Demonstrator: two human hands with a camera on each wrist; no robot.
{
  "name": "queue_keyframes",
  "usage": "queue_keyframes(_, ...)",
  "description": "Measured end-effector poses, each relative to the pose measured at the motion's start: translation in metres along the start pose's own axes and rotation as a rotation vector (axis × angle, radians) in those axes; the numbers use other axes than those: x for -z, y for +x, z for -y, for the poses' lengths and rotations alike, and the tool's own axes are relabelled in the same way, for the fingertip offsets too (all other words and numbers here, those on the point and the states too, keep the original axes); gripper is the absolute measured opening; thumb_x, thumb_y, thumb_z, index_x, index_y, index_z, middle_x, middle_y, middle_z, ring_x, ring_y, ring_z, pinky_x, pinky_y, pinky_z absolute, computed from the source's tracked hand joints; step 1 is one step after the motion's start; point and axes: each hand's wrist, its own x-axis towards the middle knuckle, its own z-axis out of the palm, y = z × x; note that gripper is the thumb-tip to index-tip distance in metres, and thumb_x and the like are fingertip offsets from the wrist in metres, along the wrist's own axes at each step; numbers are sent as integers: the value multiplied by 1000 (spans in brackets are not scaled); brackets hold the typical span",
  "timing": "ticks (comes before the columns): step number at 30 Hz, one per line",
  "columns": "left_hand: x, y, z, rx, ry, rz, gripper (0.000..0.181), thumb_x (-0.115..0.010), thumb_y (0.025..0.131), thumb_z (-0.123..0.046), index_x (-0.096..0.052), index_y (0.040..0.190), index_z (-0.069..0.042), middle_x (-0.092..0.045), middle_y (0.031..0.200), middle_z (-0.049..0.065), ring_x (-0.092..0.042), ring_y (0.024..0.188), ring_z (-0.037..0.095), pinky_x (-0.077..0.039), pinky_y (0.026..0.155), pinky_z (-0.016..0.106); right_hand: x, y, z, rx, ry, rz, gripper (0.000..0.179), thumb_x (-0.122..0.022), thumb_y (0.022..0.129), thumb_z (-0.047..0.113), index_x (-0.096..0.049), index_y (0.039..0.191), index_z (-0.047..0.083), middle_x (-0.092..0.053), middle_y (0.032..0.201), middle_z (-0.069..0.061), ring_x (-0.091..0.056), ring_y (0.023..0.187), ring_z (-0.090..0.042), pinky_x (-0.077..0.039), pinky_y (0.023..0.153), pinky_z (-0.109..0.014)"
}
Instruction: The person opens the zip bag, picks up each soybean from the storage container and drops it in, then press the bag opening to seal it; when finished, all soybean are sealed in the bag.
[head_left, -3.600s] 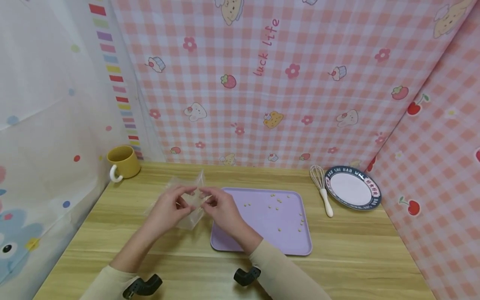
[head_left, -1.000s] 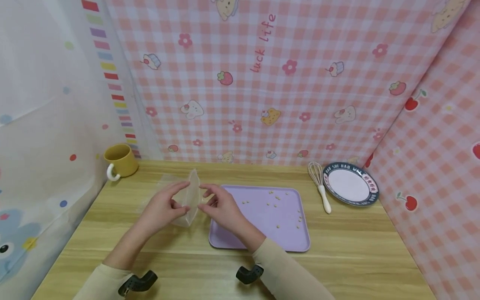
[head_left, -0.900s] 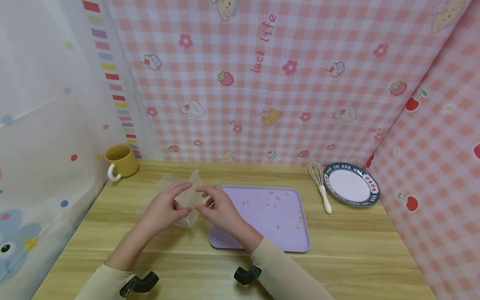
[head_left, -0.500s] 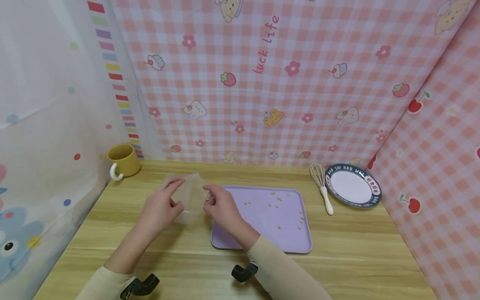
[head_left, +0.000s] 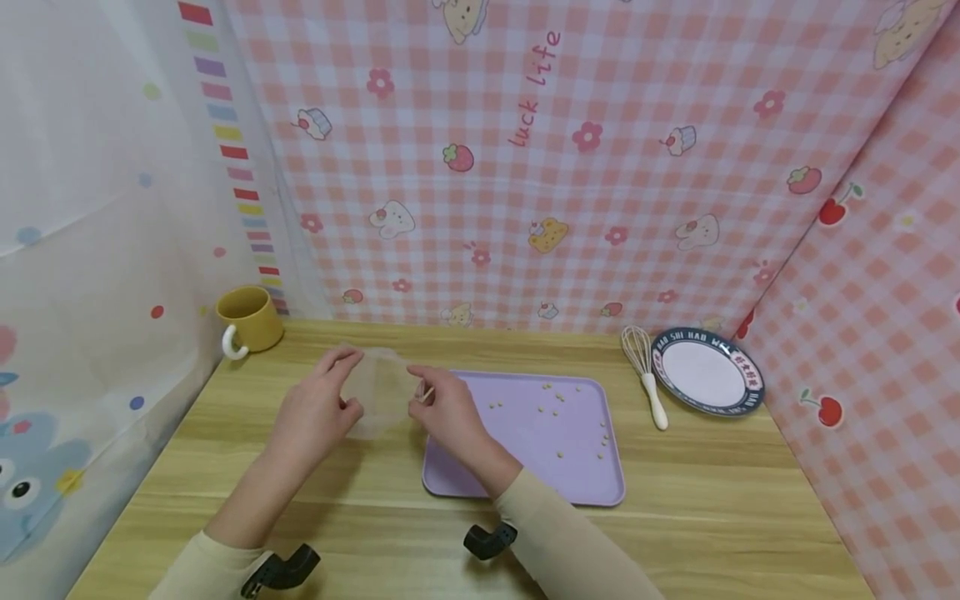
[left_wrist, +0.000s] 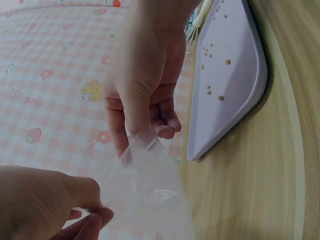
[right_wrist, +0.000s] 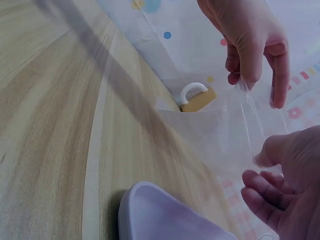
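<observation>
A clear plastic bag [head_left: 382, 392] is stretched between the two hands above the table, left of the tray. My left hand [head_left: 311, 408] pinches one side of it between thumb and fingers. On the opposite side, my right hand [head_left: 453, 412] pinches the bag with thumb and forefinger, its other fingers loosely curled. The right wrist view shows the bag [right_wrist: 210, 135] as thin and see-through, with nothing visible inside. Beside the right hand lies a lilac tray [head_left: 517, 458], partly covered by that hand and forearm, with several small yellowish bits [head_left: 560, 398] scattered on it.
A yellow mug [head_left: 258, 321] with a white handle stands at the back left. At the back right, a whisk [head_left: 656, 404] lies beside a dark-rimmed plate [head_left: 754, 385]. Patterned cloth [head_left: 547, 183] hangs behind the wooden table [head_left: 712, 500].
The bag earlier stood with its mouth spread toward the right hand; now it is flatter and pulled taut. The hands have moved somewhat further apart, while the tray and its bits stay put.
</observation>
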Motion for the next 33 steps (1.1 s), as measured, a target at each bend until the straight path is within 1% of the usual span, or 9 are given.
queue_keyframes(2,0,1,1,16,-39,16,66,-75,89,4,-60,153,5,-56,156,18,-66,71,12,-55,62,32,1,-1,-1,-1,36,9,54,-78,93,-6,-70,146,1,-67,98,-4,-61,75,-4,-55,66,-22)
queue_keyframes(6,1,4,5,39,-117,37,68,-78,88,2,-61,153,3,-57,157,18,-69,72,12,-57,62,31,2,-2,-3,24,98,22,56,-80,94,-5,-68,148,2,-66,116,-18,-62,76,-5,-55,67,-21)
queue_keyframes(9,0,6,7,35,-137,40,67,-79,87,1,-62,152,3,-58,156,19,-70,73,13,-57,63,32,3,-3,-2,43,125,19,56,-82,94,-4,-69,148,4,-62,125,-25,-62,80,-6,-56,70,-22)
queue_keyframes(16,-3,8,9,29,-152,48,66,-82,88,-1,-63,151,4,-59,154,19,-70,74,14,-56,63,33,9,-7,0,53,177,45,54,-84,97,5,-69,148,9,-60,132,-23,-66,85,-9,-60,74,-25)
queue_keyframes(20,-4,8,9,27,-161,50,66,-83,88,-1,-63,150,4,-60,154,19,-71,74,13,-57,63,33,18,-10,-4,73,193,37,52,-84,97,6,-68,147,6,-60,130,-21,-68,86,-10,-61,77,-28)
queue_keyframes(23,-4,7,9,29,-168,54,66,-83,87,-1,-63,150,4,-59,154,18,-70,74,13,-57,63,32,29,-12,-12,66,178,16,47,-84,96,5,-70,141,4,-63,126,-17,-68,86,-11,-60,78,-28)
queue_keyframes(26,-5,7,9,27,-167,55,66,-82,87,-1,-63,150,4,-59,154,18,-69,74,13,-56,64,32,43,-15,-22,48,129,19,41,-83,97,5,-72,136,3,-65,123,-15,-67,87,-12,-58,77,-28)
queue_keyframes(28,-6,7,10,24,-169,56,66,-82,87,0,-63,150,4,-60,154,18,-69,73,12,-56,64,31,54,-17,-30,37,96,41,37,-82,98,5,-72,134,2,-66,123,-18,-66,87,-14,-58,76,-29)
queue_keyframes(33,-8,7,11,18,-183,66,68,-83,87,-1,-62,151,4,-59,155,19,-68,73,11,-55,63,30,77,-21,-51,22,-62,110,32,-80,100,6,-73,131,0,-68,123,-19,-64,90,-16,-56,76,-31)
